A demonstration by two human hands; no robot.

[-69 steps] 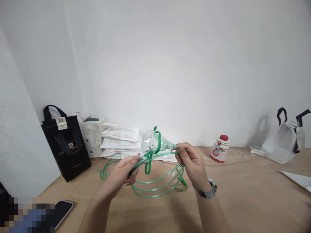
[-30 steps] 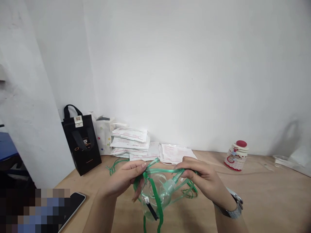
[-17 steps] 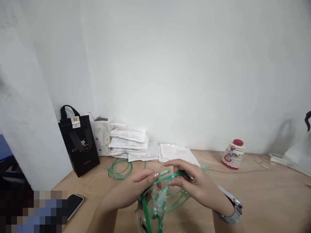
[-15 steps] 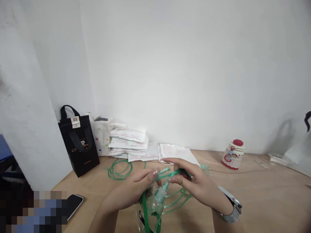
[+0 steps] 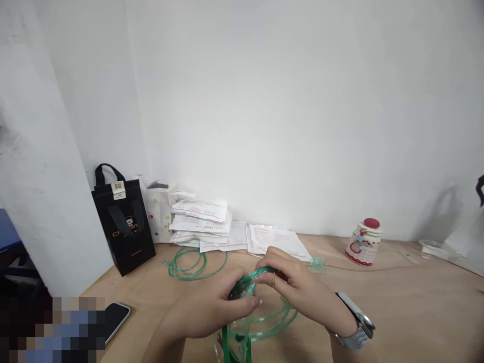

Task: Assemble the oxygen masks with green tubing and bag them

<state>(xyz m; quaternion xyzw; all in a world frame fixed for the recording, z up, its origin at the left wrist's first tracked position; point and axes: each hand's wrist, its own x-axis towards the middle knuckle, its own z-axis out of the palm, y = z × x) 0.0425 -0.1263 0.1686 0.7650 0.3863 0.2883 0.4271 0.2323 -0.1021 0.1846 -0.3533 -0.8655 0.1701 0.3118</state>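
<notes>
Both hands meet low over a wooden table (image 5: 397, 312). My left hand (image 5: 215, 310) and my right hand (image 5: 291, 282) grip a clear oxygen mask (image 5: 236, 338) with a green strap where its neck joins the green tubing (image 5: 272, 320). The mask hangs below my fingers and is partly cut off by the frame's bottom edge. Loops of tubing sag under my right hand. A metal watch (image 5: 355, 322) is on my right wrist.
More coiled green tubing (image 5: 187, 264) lies behind my left hand. A black gift bag (image 5: 123, 222), a white dotted bag (image 5: 159, 212) and stacked white packets (image 5: 204, 224) stand against the wall. A red-capped jar (image 5: 365, 242) sits right; a phone (image 5: 115, 317) lies left.
The mask has come down from in front of me to just above the table, now hanging below my hands. My hands have drawn closer together around its neck.
</notes>
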